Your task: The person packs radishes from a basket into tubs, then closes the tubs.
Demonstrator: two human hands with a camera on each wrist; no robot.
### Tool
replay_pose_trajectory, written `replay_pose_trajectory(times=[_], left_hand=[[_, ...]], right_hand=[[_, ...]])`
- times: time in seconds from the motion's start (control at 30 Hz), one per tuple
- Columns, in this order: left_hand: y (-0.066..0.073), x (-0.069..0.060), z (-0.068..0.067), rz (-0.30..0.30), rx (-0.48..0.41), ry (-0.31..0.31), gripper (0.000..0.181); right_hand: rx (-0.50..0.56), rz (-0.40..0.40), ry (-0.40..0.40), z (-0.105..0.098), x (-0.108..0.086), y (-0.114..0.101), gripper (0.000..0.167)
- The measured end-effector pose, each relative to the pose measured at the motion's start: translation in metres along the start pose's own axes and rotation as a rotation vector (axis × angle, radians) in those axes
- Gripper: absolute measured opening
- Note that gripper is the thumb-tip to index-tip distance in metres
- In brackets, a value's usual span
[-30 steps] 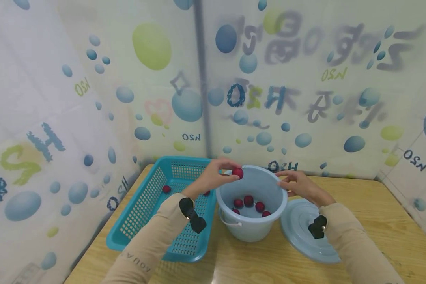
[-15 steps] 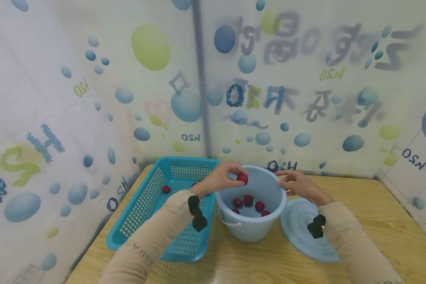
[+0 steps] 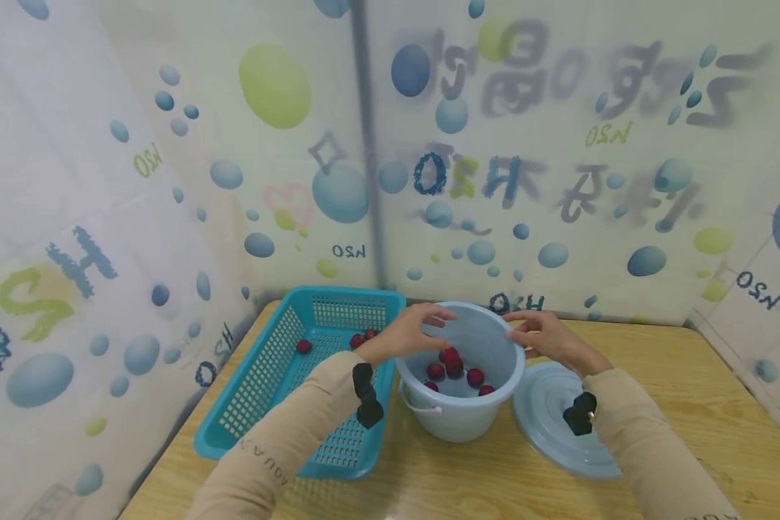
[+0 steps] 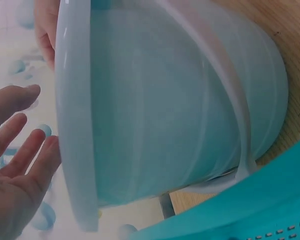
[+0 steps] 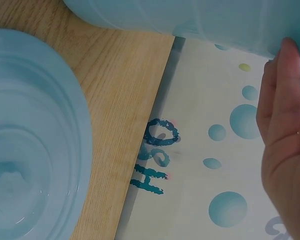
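The left hand (image 3: 411, 334) is over the left side of the light blue bucket (image 3: 461, 422), thumb and fingers parted, holding nothing. Several dark red round fruits (image 3: 475, 377) lie inside the bucket. At the right rim, the right hand (image 3: 555, 341) grips the bucket's edge. The left wrist view has the left hand (image 4: 21, 187) spread by the rim of the bucket (image 4: 155, 110). Seen from the right wrist, the right hand (image 5: 289, 130) lays its fingers along the bucket's outer wall (image 5: 215, 22) near the rim.
A turquoise perforated basket (image 3: 380, 440) with a few red fruits (image 3: 304, 347) stands left of the bucket on the wooden table (image 3: 455, 484). The light blue lid (image 3: 562, 426) lies right of the bucket. Behind the table is a patterned wall covering (image 3: 533, 202).
The left hand moved slightly right over the bucket and let go of a red fruit, which is now inside among the others. The right hand has stayed at the rim.
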State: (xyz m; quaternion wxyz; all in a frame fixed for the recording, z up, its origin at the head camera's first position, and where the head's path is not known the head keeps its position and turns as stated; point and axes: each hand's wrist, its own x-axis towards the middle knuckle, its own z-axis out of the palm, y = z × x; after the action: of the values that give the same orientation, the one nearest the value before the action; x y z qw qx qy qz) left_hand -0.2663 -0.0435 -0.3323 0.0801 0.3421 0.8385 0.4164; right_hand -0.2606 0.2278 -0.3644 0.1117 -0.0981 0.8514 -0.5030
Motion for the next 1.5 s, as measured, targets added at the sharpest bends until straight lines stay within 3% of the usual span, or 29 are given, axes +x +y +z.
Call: replay_pose_trajectory(times=[0.17,0.4,0.57,0.8,1.0,1.07,1.27,1.37,1.5], left_hand=[[0.001,-0.002,-0.003,-0.015,-0.040,0.000,0.051],[-0.007,-0.006,-0.010,0.016,-0.089,0.033,0.051],[-0.018,-0.014,-0.017,0.021,-0.112,0.103,0.044],[-0.035,-0.027,-0.026,-0.067,-0.095,0.253,0.036],[-0.026,-0.039,-0.040,-0.096,-0.113,0.327,0.035],[-0.036,-0.039,-0.041,-0.132,-0.115,0.346,0.034],[-0.086,-0.036,-0.041,-0.262,-0.077,0.389,0.034],[-0.098,-0.039,-0.042,-0.311,-0.051,0.375,0.036],[-0.111,-0.043,-0.040,-0.323,-0.032,0.337,0.036]], right_hand=[[0.015,0.012,-0.005,0.000,0.001,-0.001,0.051],[0.023,-0.012,-0.028,-0.002,0.001,0.001,0.051],[0.022,-0.014,-0.034,-0.002,0.000,0.001,0.051],[0.027,-0.024,-0.038,-0.002,-0.001,0.000,0.049],[0.042,-0.023,-0.043,-0.001,0.000,0.000,0.048],[0.042,-0.023,-0.043,-0.002,0.000,0.001,0.048],[0.048,-0.013,-0.035,-0.002,0.002,0.003,0.049],[0.041,-0.013,-0.035,-0.002,0.001,0.003,0.049],[0.035,-0.014,-0.028,-0.002,0.000,0.000,0.050]])
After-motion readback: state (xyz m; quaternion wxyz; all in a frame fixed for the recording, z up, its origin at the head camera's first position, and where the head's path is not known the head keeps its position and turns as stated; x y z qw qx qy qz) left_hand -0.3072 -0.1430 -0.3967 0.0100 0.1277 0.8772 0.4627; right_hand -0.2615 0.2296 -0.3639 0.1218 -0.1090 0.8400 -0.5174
